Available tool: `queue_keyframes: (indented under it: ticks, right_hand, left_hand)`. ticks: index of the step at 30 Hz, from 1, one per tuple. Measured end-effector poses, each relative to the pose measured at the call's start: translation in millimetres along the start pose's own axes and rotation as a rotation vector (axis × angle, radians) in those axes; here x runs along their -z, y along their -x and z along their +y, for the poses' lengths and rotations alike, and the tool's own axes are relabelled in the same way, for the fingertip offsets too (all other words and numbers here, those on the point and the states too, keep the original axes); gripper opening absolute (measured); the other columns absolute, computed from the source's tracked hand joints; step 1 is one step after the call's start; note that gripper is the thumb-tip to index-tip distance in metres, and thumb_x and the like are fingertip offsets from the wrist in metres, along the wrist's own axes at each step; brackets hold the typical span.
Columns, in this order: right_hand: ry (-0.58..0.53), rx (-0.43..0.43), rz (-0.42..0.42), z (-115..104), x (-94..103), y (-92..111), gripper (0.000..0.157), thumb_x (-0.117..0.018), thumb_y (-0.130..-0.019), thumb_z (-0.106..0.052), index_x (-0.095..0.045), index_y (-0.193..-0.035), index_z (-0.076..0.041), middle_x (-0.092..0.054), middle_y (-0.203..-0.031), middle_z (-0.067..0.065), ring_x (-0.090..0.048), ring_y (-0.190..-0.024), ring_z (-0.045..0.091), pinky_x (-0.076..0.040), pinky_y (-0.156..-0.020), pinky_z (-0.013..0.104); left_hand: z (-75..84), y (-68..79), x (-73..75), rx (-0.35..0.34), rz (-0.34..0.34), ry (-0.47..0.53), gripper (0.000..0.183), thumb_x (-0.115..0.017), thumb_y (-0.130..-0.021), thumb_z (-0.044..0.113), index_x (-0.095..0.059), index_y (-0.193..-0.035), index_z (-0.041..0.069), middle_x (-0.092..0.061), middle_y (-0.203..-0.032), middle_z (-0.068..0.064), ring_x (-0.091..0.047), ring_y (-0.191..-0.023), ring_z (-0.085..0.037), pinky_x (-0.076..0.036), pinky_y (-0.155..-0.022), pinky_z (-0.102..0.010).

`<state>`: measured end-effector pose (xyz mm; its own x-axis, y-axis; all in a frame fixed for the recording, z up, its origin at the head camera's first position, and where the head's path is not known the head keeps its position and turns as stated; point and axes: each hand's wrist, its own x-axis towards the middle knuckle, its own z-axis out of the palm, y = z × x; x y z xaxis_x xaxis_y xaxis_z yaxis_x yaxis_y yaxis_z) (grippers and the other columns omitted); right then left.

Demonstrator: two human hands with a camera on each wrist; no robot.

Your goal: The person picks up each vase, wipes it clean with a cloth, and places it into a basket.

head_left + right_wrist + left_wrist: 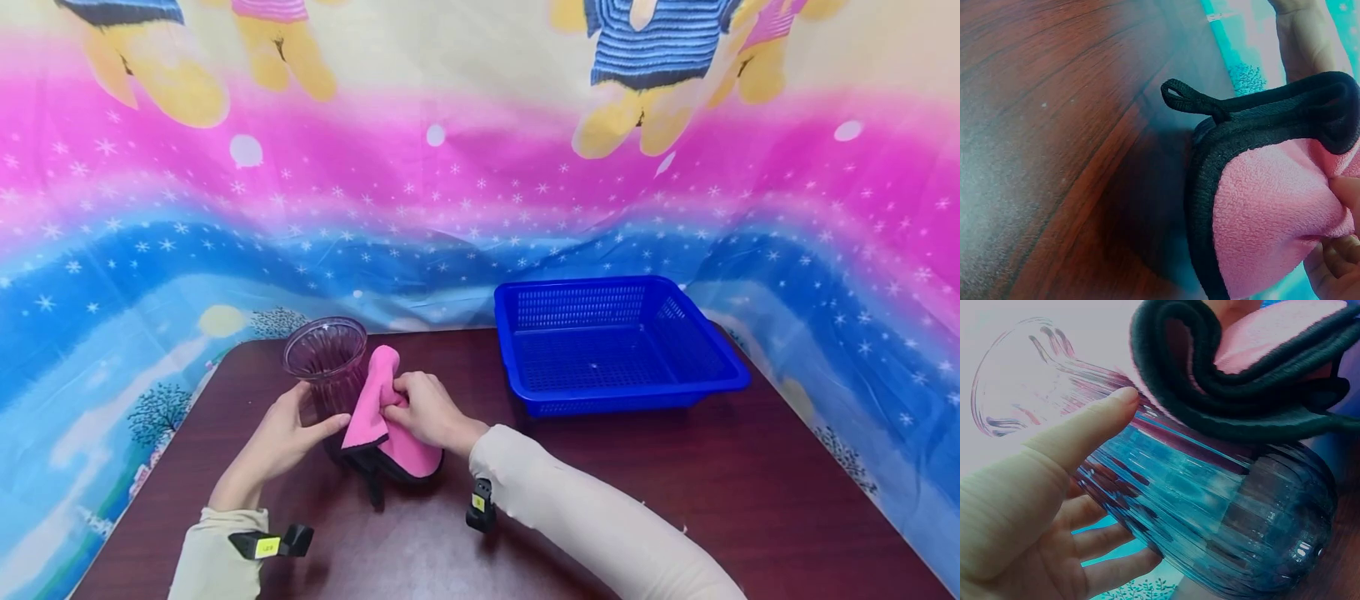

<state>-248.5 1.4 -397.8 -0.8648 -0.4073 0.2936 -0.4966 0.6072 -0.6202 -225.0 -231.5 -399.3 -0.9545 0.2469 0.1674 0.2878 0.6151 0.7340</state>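
Note:
A clear, purple-tinted ribbed glass vase (324, 354) with a flared rim is at the left of the table. My left hand (281, 437) holds it at the side, the thumb in front and the fingers behind, as the left wrist view shows on the vase (1210, 506). In my right hand (431, 410) a pink cloth (367, 408) with black edging is pinched between thumb and fingers. The cloth (1266, 212) hangs in folds against or close beside the vase, covering part of it; a small black loop (1188, 99) sticks out from its edge.
A blue plastic basket (626, 388) with perforated walls stands at the back right of the dark wooden table (600, 492). Behind the table hangs a colourful printed curtain (450, 192). Black cameras are strapped to both wrists.

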Motion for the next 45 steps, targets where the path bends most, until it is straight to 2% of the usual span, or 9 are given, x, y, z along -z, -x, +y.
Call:
queue_keyframes:
  ticks: [7, 14, 17, 18, 24, 37, 45]
  right_hand:
    - [-0.001, -0.010, -0.016, 7, -6.4, 3, 0.036, -0.076, -0.087, -0.012, -0.050, -0.061, -0.013, -0.040, -0.061, -0.007, -0.038, -0.058, 0.005, -0.027, -0.052, 0.016]
    - [0.018, 0.033, -0.004, 22, -16.5, 5, 0.030, -0.075, -0.086, -0.016, -0.056, -0.064, -0.014, -0.043, -0.062, -0.007, -0.040, -0.058, 0.006, -0.031, -0.051, 0.020]
    - [0.037, 0.015, -0.014, 23, -18.7, 6, 0.029, -0.076, -0.086, -0.015, -0.057, -0.064, -0.014, -0.042, -0.063, -0.008, -0.038, -0.059, 0.006, -0.029, -0.052, 0.018]
    - [0.029, -0.019, -0.034, 16, -14.9, 8, 0.027, -0.076, -0.085, -0.010, -0.058, -0.065, -0.011, -0.042, -0.063, -0.007, -0.038, -0.058, 0.007, -0.029, -0.052, 0.018]
    - [0.031, -0.068, -0.072, 19, -18.9, 11, 0.021, -0.076, -0.087, -0.011, -0.063, -0.070, -0.011, -0.040, -0.063, -0.008, -0.038, -0.059, 0.006, -0.028, -0.052, 0.016]
    - [0.067, -0.111, -0.114, 33, -31.0, 19, 0.021, -0.077, -0.086, -0.014, -0.063, -0.070, -0.014, -0.043, -0.059, -0.010, -0.041, -0.059, 0.003, -0.032, -0.052, 0.016]
    - [0.087, -0.128, -0.123, 34, -32.8, 19, 0.023, -0.078, -0.086, -0.015, -0.063, -0.068, -0.014, -0.043, -0.057, -0.010, -0.041, -0.059, 0.003, -0.032, -0.050, 0.016]
  left_hand:
    - [-1.1, -0.2, -0.9, -0.006, 0.003, 0.010, 0.071, -0.075, -0.092, 0.027, -0.041, -0.145, -0.005, -0.056, -0.140, -0.032, -0.060, -0.126, -0.046, -0.053, -0.100, -0.054]
    - [0.1, -0.2, -0.9, -0.006, 0.001, 0.028, 0.071, -0.075, -0.092, 0.026, -0.041, -0.146, -0.005, -0.055, -0.141, -0.032, -0.060, -0.126, -0.046, -0.053, -0.100, -0.053]
    - [0.2, -0.2, -0.9, -0.008, 0.000, 0.032, 0.071, -0.075, -0.092, 0.026, -0.040, -0.146, -0.005, -0.055, -0.141, -0.033, -0.060, -0.127, -0.046, -0.053, -0.100, -0.053]
    - [0.0, -0.3, -1.0, -0.009, 0.000, 0.035, 0.071, -0.075, -0.092, 0.026, -0.040, -0.146, -0.005, -0.055, -0.141, -0.032, -0.060, -0.127, -0.046, -0.053, -0.100, -0.053]
    - [-1.2, -0.8, -1.5, -0.011, 0.001, 0.049, 0.070, -0.075, -0.092, 0.024, -0.041, -0.146, -0.005, -0.056, -0.140, -0.032, -0.060, -0.126, -0.046, -0.054, -0.100, -0.052]
    - [-1.5, -0.9, -1.6, -0.015, 0.002, 0.035, 0.069, -0.074, -0.093, 0.025, -0.041, -0.145, -0.006, -0.056, -0.139, -0.032, -0.060, -0.126, -0.046, -0.054, -0.099, -0.053]
    - [-1.6, -1.0, -1.5, -0.015, 0.002, 0.052, 0.068, -0.074, -0.093, 0.024, -0.041, -0.145, -0.007, -0.057, -0.139, -0.033, -0.061, -0.125, -0.046, -0.054, -0.099, -0.053]
